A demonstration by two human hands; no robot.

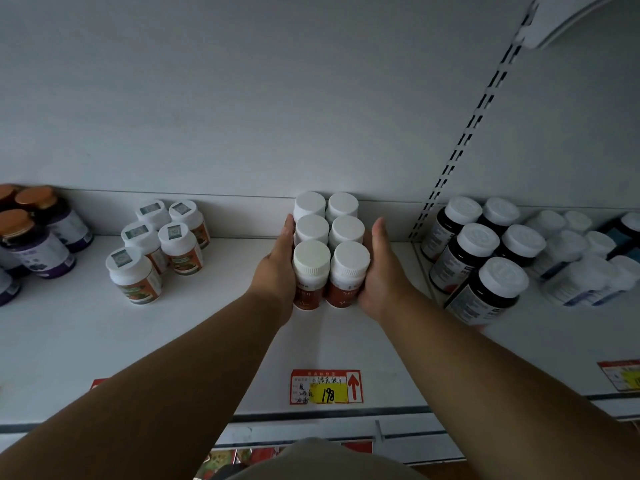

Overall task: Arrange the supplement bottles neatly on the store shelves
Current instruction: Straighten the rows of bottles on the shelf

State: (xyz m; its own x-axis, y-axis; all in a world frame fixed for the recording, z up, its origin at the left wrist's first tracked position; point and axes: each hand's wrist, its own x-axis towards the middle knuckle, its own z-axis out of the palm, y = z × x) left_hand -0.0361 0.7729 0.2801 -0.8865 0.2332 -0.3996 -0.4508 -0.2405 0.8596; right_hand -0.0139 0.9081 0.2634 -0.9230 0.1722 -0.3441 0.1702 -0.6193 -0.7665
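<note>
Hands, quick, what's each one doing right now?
Left hand: open, flat against the left side of the white-capped bottles.
Right hand: open, flat against their right side.

Dim, flat light; wide-angle edge distortion

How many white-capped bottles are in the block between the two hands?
6, in two columns of three: front pair, middle pair, back pair by the back wall. None seem hidden.
</note>
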